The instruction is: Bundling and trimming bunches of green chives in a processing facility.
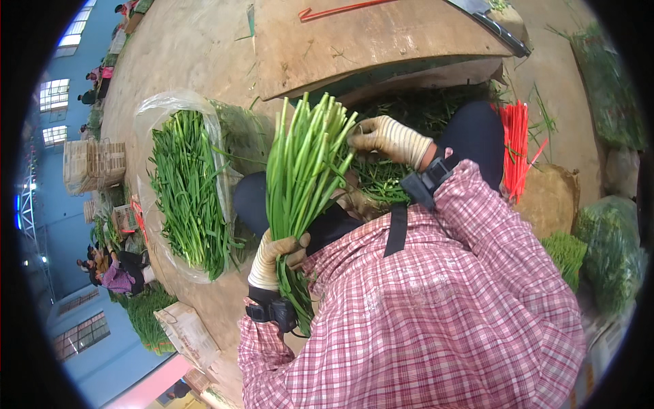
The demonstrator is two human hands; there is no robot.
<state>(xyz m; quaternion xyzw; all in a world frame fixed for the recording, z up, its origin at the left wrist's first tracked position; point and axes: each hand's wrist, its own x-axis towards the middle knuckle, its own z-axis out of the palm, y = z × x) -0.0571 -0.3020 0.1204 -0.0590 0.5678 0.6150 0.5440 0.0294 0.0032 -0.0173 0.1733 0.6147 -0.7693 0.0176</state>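
Note:
My left hand point(281, 253), in a striped knit glove, is wrapped round a bunch of long green leafy stalks point(300, 174). Pale cut ends point up and away from me, while the flat leaves hang down below the fist. Close to the right side of the upper stalks is my right hand point(390, 140), gloved the same way, with its fingers curled together; what they pinch, if anything, is hidden. Loose green leaves and trimmings point(381, 178) lie between my legs under that hand.
Left of me, an open clear plastic bag point(216, 146) holds more greens point(187, 194). Ahead is a wooden board point(381, 41) with a black-handled knife point(504, 33) and a red strip point(340, 10). Red strips point(516, 146) lie by my right knee. Bagged greens point(610, 252) stand right; people sit far left.

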